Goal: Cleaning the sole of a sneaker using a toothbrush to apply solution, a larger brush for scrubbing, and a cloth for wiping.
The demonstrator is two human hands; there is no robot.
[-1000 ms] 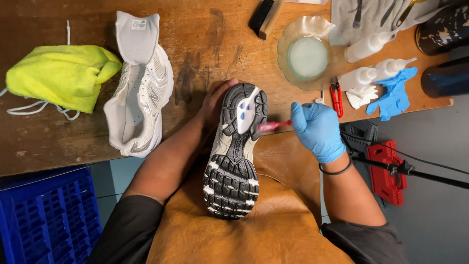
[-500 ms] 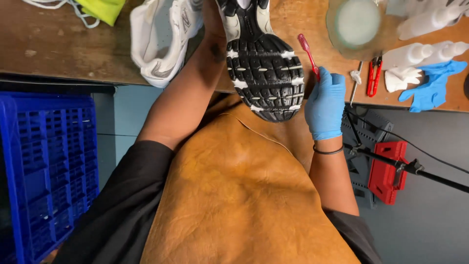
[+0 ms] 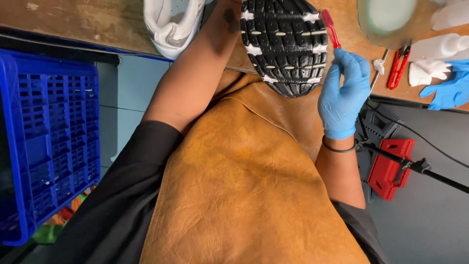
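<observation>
A sneaker with a black-and-white treaded sole (image 3: 286, 46) is held sole-up over the wooden table edge (image 3: 73, 24), its heel end above my brown leather apron (image 3: 249, 186). My left hand (image 3: 228, 10) is almost cut off by the top edge; only the wrist shows beside the shoe, which it supports. My right hand (image 3: 344, 93), in a blue glove, pinches a red toothbrush (image 3: 332, 28) upright, with its head just off the sole's right edge.
A second white sneaker (image 3: 171, 24) lies on the table to the left. A blue plastic crate (image 3: 44, 137) stands on the floor at left. At right are a bowl of milky liquid (image 3: 386, 14), red snips (image 3: 398, 66), a white bottle (image 3: 439, 46), a spare blue glove (image 3: 447, 90) and a red clamp (image 3: 391, 166).
The view has tilted down toward my lap, so table and shoe sit at the top. The brush has come off the sole's middle and stands upright at its right edge.
</observation>
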